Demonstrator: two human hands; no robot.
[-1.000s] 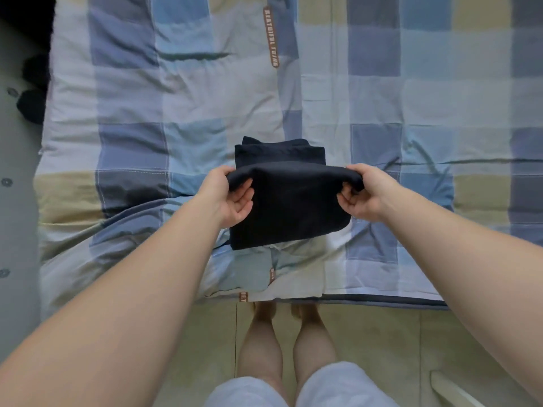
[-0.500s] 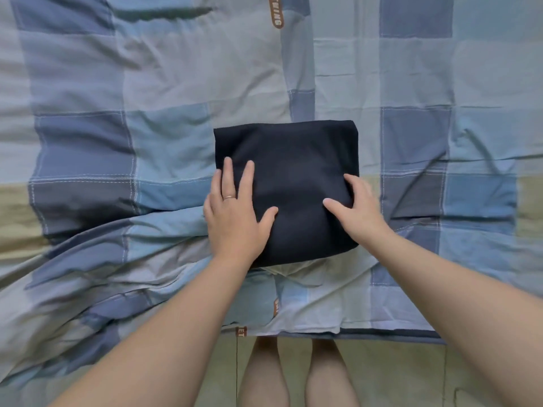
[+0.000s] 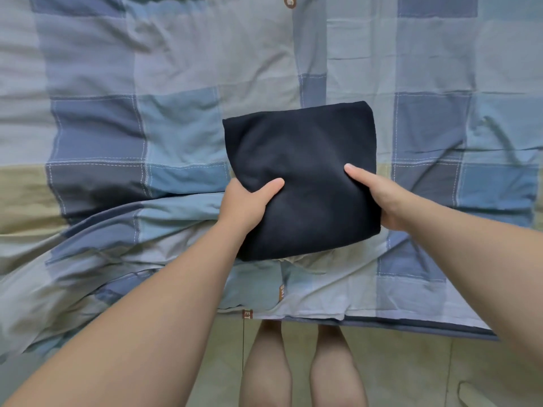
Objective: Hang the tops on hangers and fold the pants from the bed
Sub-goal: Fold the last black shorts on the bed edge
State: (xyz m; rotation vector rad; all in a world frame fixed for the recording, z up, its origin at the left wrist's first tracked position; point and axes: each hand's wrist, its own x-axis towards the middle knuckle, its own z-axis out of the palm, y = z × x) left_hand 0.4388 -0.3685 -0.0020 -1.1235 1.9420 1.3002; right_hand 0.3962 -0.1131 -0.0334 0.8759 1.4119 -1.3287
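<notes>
So it's a bed with a checked cover [image 3: 176,127] in blues, greys and a bit of beige, all rumpled toward the near left. A pale tiled floor [image 3: 426,371] and the person's bare legs [image 3: 267,368] show along the bottom edge. A brown label [image 3: 289,1] on the cover is cut off at the top, so it can't be read.

The left hand [image 3: 246,201] grips the left edge of the pants [image 3: 305,177], thumb [image 3: 271,185] pressed on top and the other fingers tucked underneath, out of sight. The pants are dark navy, folded into a chunky square near the front middle of the bed. It's hard to tell if the near edge is lifted or lying flat. The right hand [image 3: 382,201] holds the right edge the same way, thumb [image 3: 357,173] on top and the rest hidden under the fabric.
</notes>
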